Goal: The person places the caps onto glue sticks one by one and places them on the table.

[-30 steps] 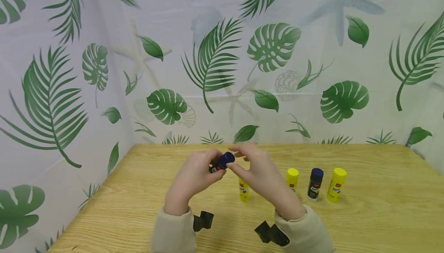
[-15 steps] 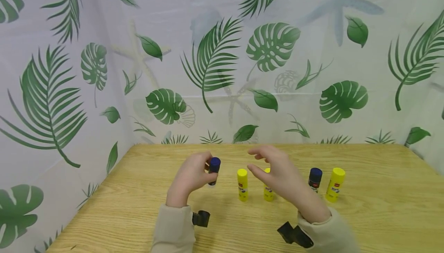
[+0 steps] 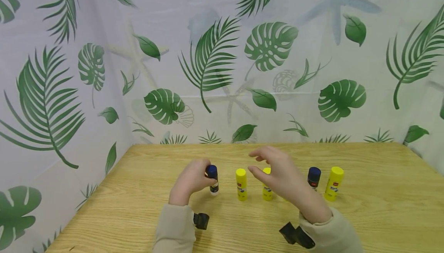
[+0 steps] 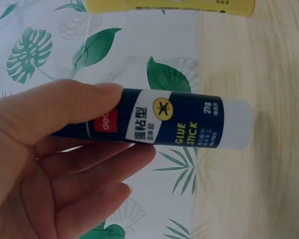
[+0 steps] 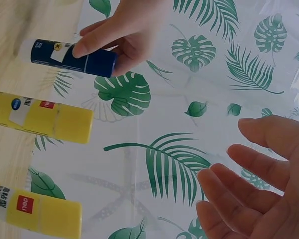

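Observation:
My left hand (image 3: 190,180) pinches a dark blue glue stick (image 3: 214,181) between thumb and fingers. In the head view it stands upright with its navy cap on top, its white base right at the table surface. The left wrist view shows the label of this glue stick (image 4: 174,122) and its white end. My right hand (image 3: 279,174) hovers with relaxed, slightly bent fingers and nothing in its grasp. Beyond it, partly covered by its thumb, is a yellow glue stick (image 3: 267,191). Another yellow glue stick (image 3: 241,187) stands upright between the two hands.
To the right, behind my right forearm, stands a second dark blue glue stick (image 3: 313,176), its lower part covered. Beside it is one more yellow glue stick (image 3: 334,183). The wooden table (image 3: 388,206) ends at a leaf-patterned cloth (image 3: 215,126) at the back and left.
The right hand has moved off the blue glue stick's cap and away to the right. The left hand has turned that stick from tilted to upright and lowered it to the table, left of the yellow ones.

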A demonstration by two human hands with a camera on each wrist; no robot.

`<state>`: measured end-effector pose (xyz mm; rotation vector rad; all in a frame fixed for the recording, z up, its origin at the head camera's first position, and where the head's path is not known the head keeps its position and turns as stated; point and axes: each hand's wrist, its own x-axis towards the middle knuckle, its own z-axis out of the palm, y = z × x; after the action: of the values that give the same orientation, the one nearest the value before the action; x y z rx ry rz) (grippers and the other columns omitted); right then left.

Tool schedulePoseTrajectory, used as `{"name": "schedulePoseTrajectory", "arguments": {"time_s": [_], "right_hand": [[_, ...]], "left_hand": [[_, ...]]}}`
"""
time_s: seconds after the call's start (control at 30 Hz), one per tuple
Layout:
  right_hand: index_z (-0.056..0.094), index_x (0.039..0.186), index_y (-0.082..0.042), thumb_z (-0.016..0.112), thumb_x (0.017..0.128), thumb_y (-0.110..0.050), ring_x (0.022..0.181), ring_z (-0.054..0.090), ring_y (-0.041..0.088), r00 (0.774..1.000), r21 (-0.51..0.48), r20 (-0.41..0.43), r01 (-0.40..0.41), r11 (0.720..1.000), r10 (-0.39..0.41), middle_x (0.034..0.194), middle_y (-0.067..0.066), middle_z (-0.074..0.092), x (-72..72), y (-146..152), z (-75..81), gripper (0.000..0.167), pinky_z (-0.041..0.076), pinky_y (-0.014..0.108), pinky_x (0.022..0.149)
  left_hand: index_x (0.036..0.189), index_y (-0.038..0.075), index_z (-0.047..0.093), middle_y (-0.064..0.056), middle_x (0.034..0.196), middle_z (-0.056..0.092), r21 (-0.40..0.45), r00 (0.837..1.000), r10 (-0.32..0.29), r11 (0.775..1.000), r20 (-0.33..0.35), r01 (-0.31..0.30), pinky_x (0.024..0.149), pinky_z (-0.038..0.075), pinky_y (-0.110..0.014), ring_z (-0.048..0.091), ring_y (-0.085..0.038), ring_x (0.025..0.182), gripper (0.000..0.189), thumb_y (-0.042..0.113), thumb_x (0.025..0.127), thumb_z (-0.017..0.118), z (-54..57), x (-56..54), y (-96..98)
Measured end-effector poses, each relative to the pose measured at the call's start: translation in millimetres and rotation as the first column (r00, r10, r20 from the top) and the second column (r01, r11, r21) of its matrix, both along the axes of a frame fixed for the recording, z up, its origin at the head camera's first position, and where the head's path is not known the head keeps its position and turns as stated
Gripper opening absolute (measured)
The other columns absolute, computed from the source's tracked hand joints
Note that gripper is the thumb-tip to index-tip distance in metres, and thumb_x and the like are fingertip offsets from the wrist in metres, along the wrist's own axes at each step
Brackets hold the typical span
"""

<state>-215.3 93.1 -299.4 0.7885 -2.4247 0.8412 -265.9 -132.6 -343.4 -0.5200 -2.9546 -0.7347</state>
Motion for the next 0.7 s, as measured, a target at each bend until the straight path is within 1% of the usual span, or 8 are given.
{"name": "schedulePoseTrajectory", "arguments": {"time_s": [0.2, 0.37, 0.7], "right_hand": [[0.062, 0.1, -0.004, 0.068, 0.077, -0.011, 0.085, 0.056, 0.021, 1.0, -0.006, 0.014, -0.008, 1.0, 0.008, 0.095, 0.004, 0.059, 0.0, -0.6, -0.7, 0.025, 0.046, 0.036, 0.071], [0.062, 0.098, -0.004, 0.068, 0.076, -0.011, 0.084, 0.057, 0.021, 1.0, -0.006, 0.007, -0.005, 1.0, 0.005, 0.094, 0.004, 0.059, 0.0, -0.6, -0.8, 0.024, 0.046, 0.035, 0.071], [0.062, 0.098, -0.004, 0.068, 0.077, -0.011, 0.084, 0.056, 0.02, 1.0, -0.01, -0.007, -0.009, 1.0, 0.009, 0.094, 0.004, 0.059, 1.5, -1.5, -0.5, 0.023, 0.046, 0.035, 0.07]], "left_hand": [[0.076, 0.006, 0.055, -0.001, 0.069, 0.053, 0.005, 1.0, -0.009, 1.0, 0.013, 0.009, 0.055, 0.042, -0.028, 0.049, -0.014, 0.06, 0.019, 0.014, 0.071, 0.072, -5.3, -2.5, -1.5], [0.076, 0.005, 0.056, -0.002, 0.07, 0.053, 0.008, 1.0, -0.008, 1.0, 0.029, 0.007, 0.056, 0.043, -0.028, 0.049, -0.014, 0.061, 0.02, 0.015, 0.071, 0.072, -7.7, -3.9, -1.3], [0.075, 0.007, 0.054, 0.0, 0.067, 0.052, 0.003, 1.0, -0.019, 1.0, 0.019, 0.018, 0.054, 0.041, -0.027, 0.048, -0.013, 0.058, 0.021, 0.017, 0.071, 0.072, -11.0, -5.2, -2.2]]}}
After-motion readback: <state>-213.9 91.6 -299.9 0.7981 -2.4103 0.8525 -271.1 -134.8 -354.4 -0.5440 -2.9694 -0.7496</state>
